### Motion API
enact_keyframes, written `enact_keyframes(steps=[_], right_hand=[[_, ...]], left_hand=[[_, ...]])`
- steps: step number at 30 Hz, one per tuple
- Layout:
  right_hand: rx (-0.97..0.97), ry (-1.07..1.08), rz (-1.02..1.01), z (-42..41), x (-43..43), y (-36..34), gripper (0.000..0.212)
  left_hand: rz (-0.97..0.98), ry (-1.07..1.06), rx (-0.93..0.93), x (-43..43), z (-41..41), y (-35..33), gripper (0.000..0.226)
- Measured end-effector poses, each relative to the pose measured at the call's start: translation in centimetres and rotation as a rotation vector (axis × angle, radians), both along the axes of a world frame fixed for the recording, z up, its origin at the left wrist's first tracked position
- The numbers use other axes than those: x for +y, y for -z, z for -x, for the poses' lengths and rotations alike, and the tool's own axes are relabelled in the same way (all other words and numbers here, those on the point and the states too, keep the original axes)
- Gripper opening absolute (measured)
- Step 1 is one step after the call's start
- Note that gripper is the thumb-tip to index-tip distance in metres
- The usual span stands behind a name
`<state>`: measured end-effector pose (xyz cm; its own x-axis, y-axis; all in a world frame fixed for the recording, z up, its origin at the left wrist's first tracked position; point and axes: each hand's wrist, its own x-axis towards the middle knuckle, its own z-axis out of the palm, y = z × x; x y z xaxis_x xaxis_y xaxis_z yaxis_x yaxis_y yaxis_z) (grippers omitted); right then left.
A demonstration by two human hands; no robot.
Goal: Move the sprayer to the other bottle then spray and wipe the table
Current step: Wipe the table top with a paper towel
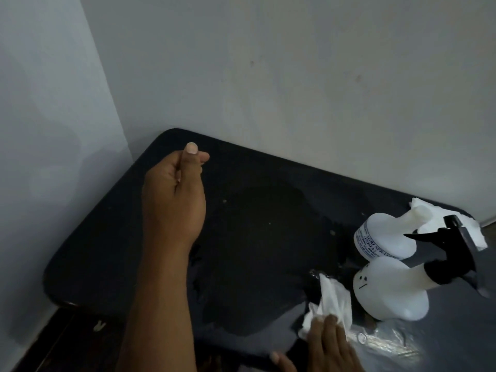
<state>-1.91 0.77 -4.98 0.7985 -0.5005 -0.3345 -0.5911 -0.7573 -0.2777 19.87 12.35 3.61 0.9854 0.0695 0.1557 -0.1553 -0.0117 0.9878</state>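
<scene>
Two white plastic bottles stand at the right of the dark table [112, 253]. The nearer bottle [389, 288] carries the black sprayer [456, 251]. The farther bottle [383, 237], with a printed label, has a bare neck. My right hand [330, 345] presses a crumpled white tissue [332, 302] onto the table beside the nearer bottle. My left hand [174, 194] hovers above the table's far left part, fingers curled shut with nothing in them. A dark wet patch [257, 248] spreads over the table's middle.
More white tissue [456, 224] lies behind the bottles at the far right. A clear plastic wrapper [386, 342] lies at the near right. Grey walls close the table on the far and left sides. Dark floor [67, 342] shows at the lower left.
</scene>
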Motion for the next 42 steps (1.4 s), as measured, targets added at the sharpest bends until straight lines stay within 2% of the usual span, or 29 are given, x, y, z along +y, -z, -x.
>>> enact_keyframes(steps=[2,4,5,7,8,9,12,13,16,25,26,29,31,33,36,39,42], right_hand=[[0.001,0.022,-0.005,-0.1,-0.1,-0.4,0.121],[0.039,-0.055,0.157,-1.1,-1.5,-0.1,0.113],[0.076,-0.045,0.162,-1.6,-2.2,-0.1,0.116],[0.151,0.005,0.122,-2.9,-3.0,-0.1,0.138],[0.169,0.009,0.168,-3.5,-3.0,0.2,0.144],[0.152,0.025,0.208,-3.8,-3.3,0.5,0.138],[0.003,0.096,0.172,-4.6,-4.3,1.5,0.094],[-0.007,0.083,0.185,-5.2,-4.4,1.7,0.089],[-0.101,-0.035,0.237,-7.5,-3.2,2.3,0.088],[-0.253,-0.498,0.109,-9.8,6.9,1.7,0.084],[-0.28,-0.533,0.127,-9.9,7.1,1.5,0.081],[-0.355,-0.607,0.194,-10.0,5.0,1.7,0.047],[-0.382,-0.554,0.165,-10.3,1.8,2.3,0.043],[-0.361,-0.414,0.24,-11.3,-1.7,2.7,0.037],[-0.189,-0.273,0.293,-14.5,-6.6,2.5,0.045],[-0.175,-0.052,0.297,-17.8,-9.5,2.7,0.047],[-0.199,-0.042,0.251,-20.7,-9.4,2.6,0.05]], left_hand=[[-0.005,0.0,-0.003,0.0,0.2,-0.1,0.032],[-0.023,0.0,-0.006,-0.1,0.2,-0.1,0.033],[-0.031,0.002,-0.007,-0.1,0.2,-0.1,0.034],[-0.035,0.006,-0.006,-0.1,0.2,0.0,0.034],[-0.033,0.009,-0.004,-0.2,0.2,0.0,0.033],[-0.032,0.014,-0.001,-0.2,0.1,0.1,0.032],[-0.045,0.028,0.0,-0.2,0.1,0.1,0.031],[-0.049,0.027,-0.004,-0.2,0.1,0.1,0.031],[-0.044,0.017,-0.015,-0.2,0.1,0.1,0.031],[-0.049,-0.005,0.002,0.2,-0.2,-0.1,0.03],[-0.055,-0.002,0.003,0.2,-0.2,-0.1,0.029],[-0.06,-0.003,0.0,0.4,-0.1,-0.2,0.028],[-0.049,-0.015,-0.001,0.6,-0.2,-0.2,0.028],[-0.039,-0.023,-0.002,0.7,-0.2,-0.2,0.028],[-0.041,-0.033,-0.008,0.9,-0.1,-0.2,0.029],[-0.039,-0.04,-0.008,1.3,-0.2,0.0,0.032],[-0.035,-0.067,0.001,1.9,-0.6,0.4,0.033]])
